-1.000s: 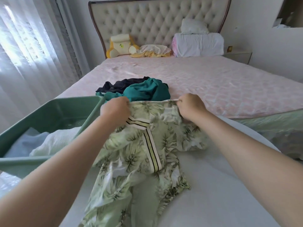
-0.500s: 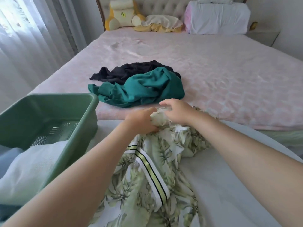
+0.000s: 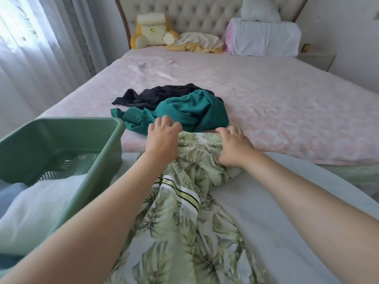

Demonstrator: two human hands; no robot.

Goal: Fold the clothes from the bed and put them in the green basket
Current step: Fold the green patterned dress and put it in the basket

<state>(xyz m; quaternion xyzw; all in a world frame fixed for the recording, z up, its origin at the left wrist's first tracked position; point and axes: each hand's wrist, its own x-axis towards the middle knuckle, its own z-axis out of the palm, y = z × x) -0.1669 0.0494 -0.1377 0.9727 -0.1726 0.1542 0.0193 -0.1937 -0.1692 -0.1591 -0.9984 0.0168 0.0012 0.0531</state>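
Observation:
A leaf-print green and white garment (image 3: 190, 218) with a striped band lies bunched lengthwise on a grey sheet (image 3: 272, 212), its far end at the edge of the pink bed cover (image 3: 276, 103). My left hand (image 3: 163, 138) rests on that far end with its fingers spread, the fingertips reaching the teal garment (image 3: 194, 113). My right hand (image 3: 233, 147) presses flat on the bunched cloth beside it. A black garment (image 3: 155, 95) lies crumpled behind the teal one. The green basket (image 3: 61, 144) stands at the left with a folded white cloth (image 3: 39, 212) inside.
A yellow plush toy (image 3: 151, 29), a crumpled cream and yellow cloth (image 3: 196, 41) and white pillows (image 3: 264, 37) sit against the tufted headboard. Sheer curtains (image 3: 30, 48) hang at the left. A nightstand (image 3: 317, 59) stands at the right. A blue cloth (image 3: 10, 193) shows in the basket's near corner.
Both hands pinched the leaf-print garment's top edge, brought it together and laid it down. They have let go and now lie apart with spread fingers on the cloth.

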